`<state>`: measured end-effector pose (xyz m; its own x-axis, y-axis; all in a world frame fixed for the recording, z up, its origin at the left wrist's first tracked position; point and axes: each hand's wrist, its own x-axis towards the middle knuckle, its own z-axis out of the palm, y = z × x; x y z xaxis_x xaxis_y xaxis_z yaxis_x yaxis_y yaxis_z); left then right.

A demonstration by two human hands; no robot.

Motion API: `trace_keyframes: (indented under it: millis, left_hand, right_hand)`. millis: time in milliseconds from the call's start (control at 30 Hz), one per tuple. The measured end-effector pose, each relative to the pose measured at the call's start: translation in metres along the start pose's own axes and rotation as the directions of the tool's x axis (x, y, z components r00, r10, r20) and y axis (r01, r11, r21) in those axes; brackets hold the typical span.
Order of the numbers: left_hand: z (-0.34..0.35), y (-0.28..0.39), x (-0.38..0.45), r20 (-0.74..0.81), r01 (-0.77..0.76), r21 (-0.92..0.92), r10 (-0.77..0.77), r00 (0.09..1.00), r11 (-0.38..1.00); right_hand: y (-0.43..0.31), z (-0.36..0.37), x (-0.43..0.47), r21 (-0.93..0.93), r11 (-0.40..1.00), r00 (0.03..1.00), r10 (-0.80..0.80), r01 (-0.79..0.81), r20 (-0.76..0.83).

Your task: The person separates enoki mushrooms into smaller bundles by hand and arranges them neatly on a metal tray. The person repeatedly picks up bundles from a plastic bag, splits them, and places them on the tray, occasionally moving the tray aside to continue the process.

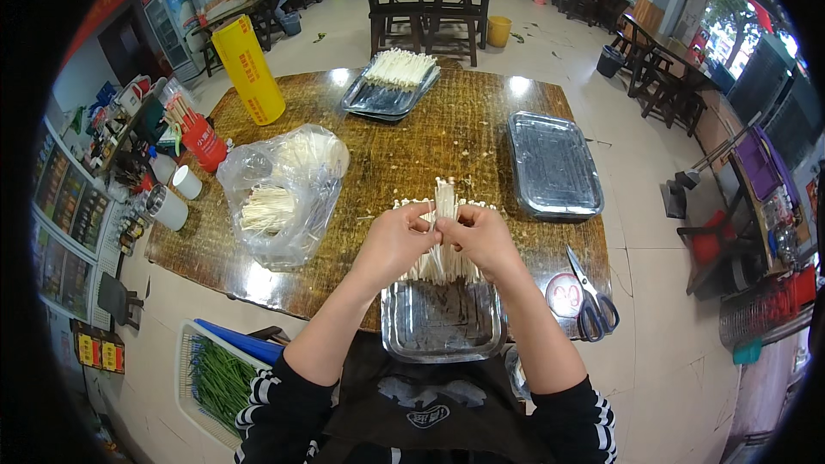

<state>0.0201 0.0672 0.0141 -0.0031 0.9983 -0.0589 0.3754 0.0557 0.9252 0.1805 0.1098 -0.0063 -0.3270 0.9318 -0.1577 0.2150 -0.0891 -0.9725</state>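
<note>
Between the fingertips of my left hand (401, 235) and my right hand (480, 236) is a small upright bunch of enoki mushrooms (445, 196). Both hands pinch it above a metal tray (441, 322) at the table's near edge. A row of enoki mushrooms (422, 269) lies across the far part of that tray, partly hidden by my hands. To the left, a clear plastic bag (316, 206) holds more enoki mushrooms (267, 207). Farther back, stacked trays (380, 100) carry another row of enoki mushrooms (403, 69).
Stacked metal trays (555, 164) stand at the right, with scissors (590, 299) nearer me. A yellow film roll (250, 71), a red chopstick holder (203, 142), a white cup (187, 182) and a canister (167, 207) line the left. A basket of green vegetables (219, 377) is below left.
</note>
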Motion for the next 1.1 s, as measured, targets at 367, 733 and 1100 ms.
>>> trace_keyframes:
  millis: [367,733,1100]
  left_hand:
    - [-0.036,-0.013,0.007,-0.054,0.081,-0.184,-0.092,0.994,0.980]
    - [0.019,-0.016,0.001,0.058,0.023,0.235,-0.037,0.998,0.972]
    - [0.002,-0.011,0.004,0.626,-0.776,0.527,0.459,0.630,0.346]
  right_hand:
    - [-0.004,-0.058,-0.016,0.363,0.922,0.980,0.177,-0.132,-0.092]
    - [0.021,-0.022,-0.011,-0.320,0.947,0.969,-0.065,-0.016,-0.240]
    - [0.048,-0.040,-0.093,-0.599,0.801,0.956,-0.157,-0.024,-0.248]
